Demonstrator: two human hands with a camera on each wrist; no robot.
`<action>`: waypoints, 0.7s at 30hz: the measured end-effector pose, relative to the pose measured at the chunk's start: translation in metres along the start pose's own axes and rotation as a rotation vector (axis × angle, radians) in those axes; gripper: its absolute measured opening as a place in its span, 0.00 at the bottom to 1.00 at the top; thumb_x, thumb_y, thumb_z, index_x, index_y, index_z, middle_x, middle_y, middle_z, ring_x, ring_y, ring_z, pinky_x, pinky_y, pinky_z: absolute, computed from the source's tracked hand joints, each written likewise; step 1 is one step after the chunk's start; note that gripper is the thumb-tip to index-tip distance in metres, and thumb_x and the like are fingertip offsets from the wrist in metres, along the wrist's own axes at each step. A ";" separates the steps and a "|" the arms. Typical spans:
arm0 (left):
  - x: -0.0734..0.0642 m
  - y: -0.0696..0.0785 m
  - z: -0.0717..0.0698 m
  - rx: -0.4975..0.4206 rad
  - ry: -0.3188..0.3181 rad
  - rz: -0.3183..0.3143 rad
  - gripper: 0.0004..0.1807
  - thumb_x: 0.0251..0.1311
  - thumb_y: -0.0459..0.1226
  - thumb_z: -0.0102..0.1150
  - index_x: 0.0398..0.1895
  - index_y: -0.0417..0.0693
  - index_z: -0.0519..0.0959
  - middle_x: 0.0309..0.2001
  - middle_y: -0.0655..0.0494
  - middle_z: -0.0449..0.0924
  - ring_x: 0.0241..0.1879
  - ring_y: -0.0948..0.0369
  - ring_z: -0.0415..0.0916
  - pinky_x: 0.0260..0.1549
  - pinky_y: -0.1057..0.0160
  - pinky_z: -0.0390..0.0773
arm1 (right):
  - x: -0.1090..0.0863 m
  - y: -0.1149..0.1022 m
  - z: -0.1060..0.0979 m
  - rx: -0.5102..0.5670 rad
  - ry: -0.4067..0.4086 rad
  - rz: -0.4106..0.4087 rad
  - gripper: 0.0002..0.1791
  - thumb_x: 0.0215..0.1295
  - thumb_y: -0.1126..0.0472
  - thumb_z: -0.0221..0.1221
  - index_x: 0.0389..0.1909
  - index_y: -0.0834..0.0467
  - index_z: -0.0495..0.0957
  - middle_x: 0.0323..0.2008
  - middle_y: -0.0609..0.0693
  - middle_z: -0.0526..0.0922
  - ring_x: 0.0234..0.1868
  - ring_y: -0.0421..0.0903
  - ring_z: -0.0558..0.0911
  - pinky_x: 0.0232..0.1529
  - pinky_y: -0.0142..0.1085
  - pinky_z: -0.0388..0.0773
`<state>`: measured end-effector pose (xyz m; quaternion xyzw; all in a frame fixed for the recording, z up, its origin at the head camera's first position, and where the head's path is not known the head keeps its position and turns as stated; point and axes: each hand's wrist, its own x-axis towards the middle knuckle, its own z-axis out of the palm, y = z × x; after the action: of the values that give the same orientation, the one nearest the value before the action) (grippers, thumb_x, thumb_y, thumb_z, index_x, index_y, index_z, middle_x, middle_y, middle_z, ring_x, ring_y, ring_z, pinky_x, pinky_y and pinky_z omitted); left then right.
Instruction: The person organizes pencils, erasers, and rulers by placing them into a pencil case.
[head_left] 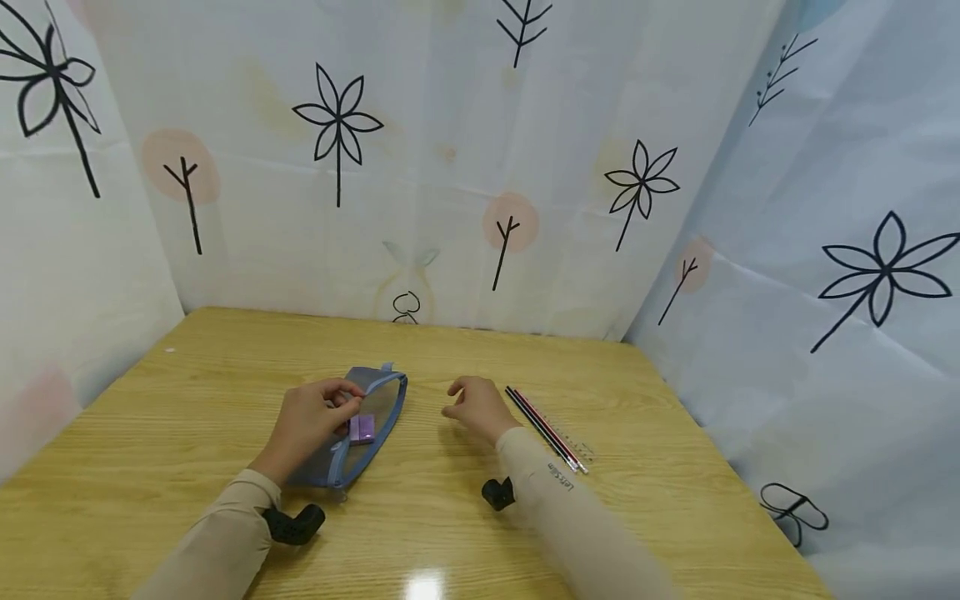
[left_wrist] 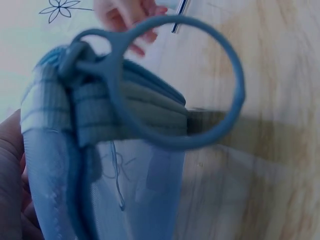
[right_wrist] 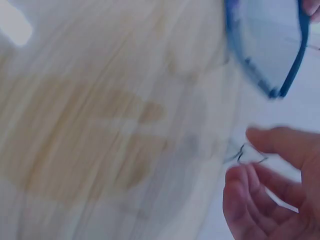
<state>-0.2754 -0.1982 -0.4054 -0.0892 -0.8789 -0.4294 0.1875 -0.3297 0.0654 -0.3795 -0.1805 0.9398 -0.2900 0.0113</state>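
A blue see-through zip pencil pouch (head_left: 386, 417) stands on the table with its mouth spread. My left hand (head_left: 315, 417) pinches the near edge of its opening between thumb and fingers. Through the pouch a small purple block (head_left: 362, 429) shows. The left wrist view has the pouch's zip end with a large blue ring (left_wrist: 240, 95) close to the camera. To the right of the pouch my right hand (head_left: 480, 408) hovers over the table, fingers loosely bent with nothing between them. In the right wrist view its thumb and fingertips (right_wrist: 237, 180) are apart.
Several slim pencils (head_left: 543, 425), black and red, lie side by side right of my right hand. A clear ruler (head_left: 577, 442) lies along them. Patterned white cloth (head_left: 450, 167) hangs behind and beside the wooden table (head_left: 420, 533).
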 end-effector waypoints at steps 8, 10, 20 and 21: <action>-0.001 -0.002 -0.002 -0.002 0.019 0.021 0.06 0.59 0.32 0.64 0.39 0.42 0.85 0.23 0.55 0.80 0.16 0.64 0.77 0.17 0.67 0.76 | -0.009 0.055 -0.026 -0.349 0.196 0.132 0.10 0.62 0.66 0.64 0.43 0.65 0.82 0.37 0.56 0.85 0.36 0.50 0.84 0.37 0.42 0.82; -0.001 -0.002 -0.002 -0.011 0.017 0.026 0.06 0.60 0.31 0.64 0.39 0.41 0.85 0.23 0.55 0.80 0.16 0.64 0.78 0.17 0.67 0.77 | -0.012 0.064 -0.030 -0.380 0.210 0.142 0.06 0.62 0.66 0.65 0.38 0.64 0.83 0.31 0.55 0.85 0.30 0.47 0.83 0.32 0.40 0.80; -0.001 0.000 -0.001 -0.016 0.013 0.032 0.05 0.60 0.31 0.64 0.38 0.43 0.85 0.23 0.56 0.80 0.16 0.65 0.77 0.18 0.67 0.77 | -0.020 0.078 -0.034 -0.513 0.204 0.140 0.06 0.61 0.65 0.66 0.29 0.64 0.83 0.26 0.55 0.85 0.28 0.49 0.85 0.31 0.40 0.82; -0.001 0.000 -0.001 -0.021 0.012 0.033 0.05 0.60 0.31 0.64 0.38 0.43 0.85 0.23 0.56 0.80 0.16 0.65 0.77 0.18 0.67 0.77 | -0.021 0.078 -0.034 -0.522 0.203 0.143 0.06 0.61 0.65 0.66 0.29 0.64 0.82 0.26 0.55 0.85 0.29 0.49 0.85 0.31 0.41 0.83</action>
<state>-0.2738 -0.1990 -0.4048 -0.1029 -0.8717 -0.4359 0.1988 -0.3406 0.1506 -0.3953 -0.0806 0.9893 -0.0532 -0.1094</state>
